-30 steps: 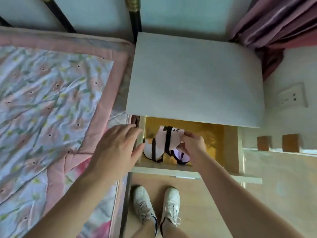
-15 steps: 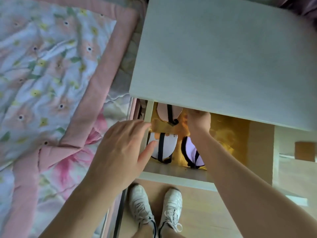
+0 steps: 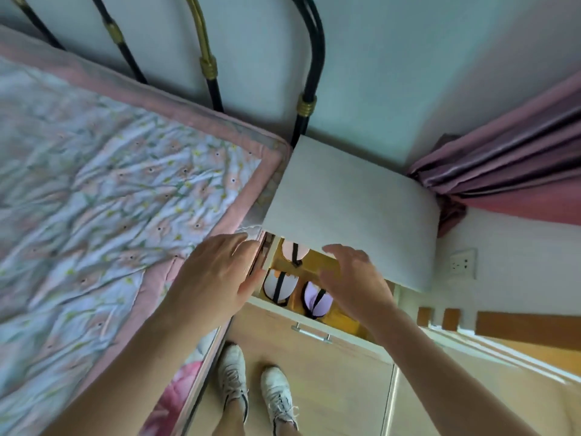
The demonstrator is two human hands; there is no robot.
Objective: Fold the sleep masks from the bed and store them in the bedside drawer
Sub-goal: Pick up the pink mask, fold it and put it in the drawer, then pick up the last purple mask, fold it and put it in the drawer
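Observation:
The bedside drawer (image 3: 327,325) stands pulled out under the white cabinet top (image 3: 352,209), with a yellow inside. Three folded sleep masks with black straps lie in it: a pink one (image 3: 290,251) at the back, a white one (image 3: 278,286) front left, a lilac one (image 3: 317,300) front right. My left hand (image 3: 220,275) rests, fingers apart, against the drawer's left edge. My right hand (image 3: 355,281) hovers just above the drawer with fingers spread, holding nothing.
The bed with its floral, pink-bordered quilt (image 3: 110,221) fills the left, its metal headboard (image 3: 207,64) against the wall. A pink curtain (image 3: 509,158) hangs at right, a wall socket (image 3: 462,264) beside the cabinet. My white shoes (image 3: 254,391) stand on the wood floor below the drawer handle (image 3: 311,333).
My right hand set the pink mask at the back of the drawer, let go and lifted out with spread fingers. The view has tilted up toward the headboard.

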